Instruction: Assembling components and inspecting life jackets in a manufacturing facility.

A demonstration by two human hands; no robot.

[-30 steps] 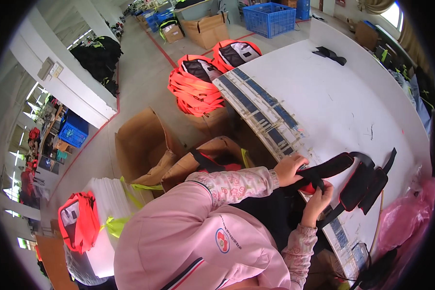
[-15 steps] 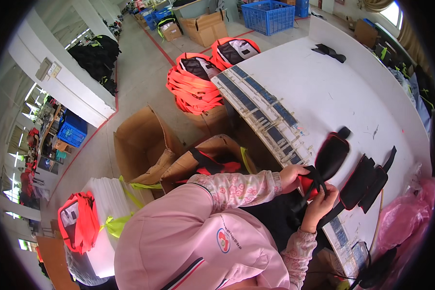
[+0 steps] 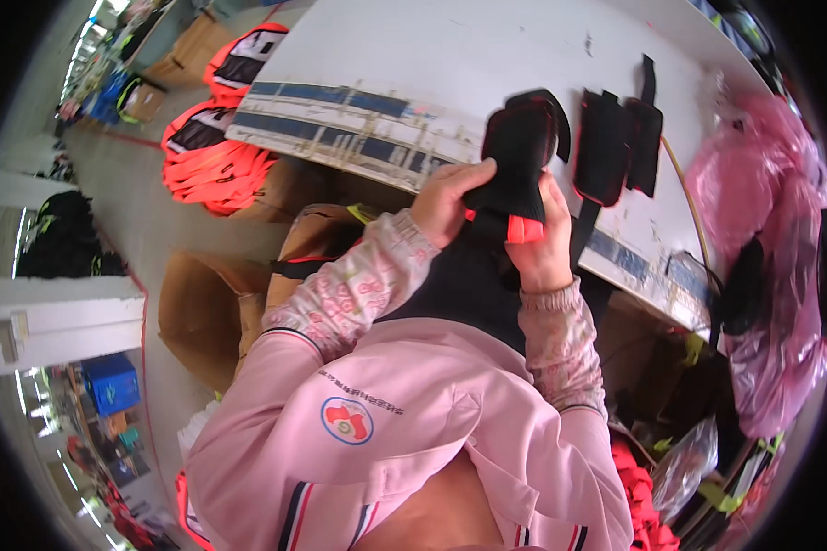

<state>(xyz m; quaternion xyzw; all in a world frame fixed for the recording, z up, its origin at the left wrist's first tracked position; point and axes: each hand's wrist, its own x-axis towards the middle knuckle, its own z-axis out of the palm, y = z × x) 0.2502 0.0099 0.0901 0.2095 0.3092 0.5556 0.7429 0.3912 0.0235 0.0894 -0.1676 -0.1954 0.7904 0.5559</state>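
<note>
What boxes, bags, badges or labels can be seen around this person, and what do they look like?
Cardboard boxes: brown, open, on the floor left of the person.
Round badge: on the pink jacket, blue ring, red centre.
Pink plastic bag: crumpled, at the table's right end.
Blue crate: boxy, far lower left.
Black padded piece: held in both hands, orange tab below.

White table with blue-striped taped front edge; black fabric pieces lie on it near the edge, a thin yellowish cord beside them, pink plastic bag at its right end.
</note>
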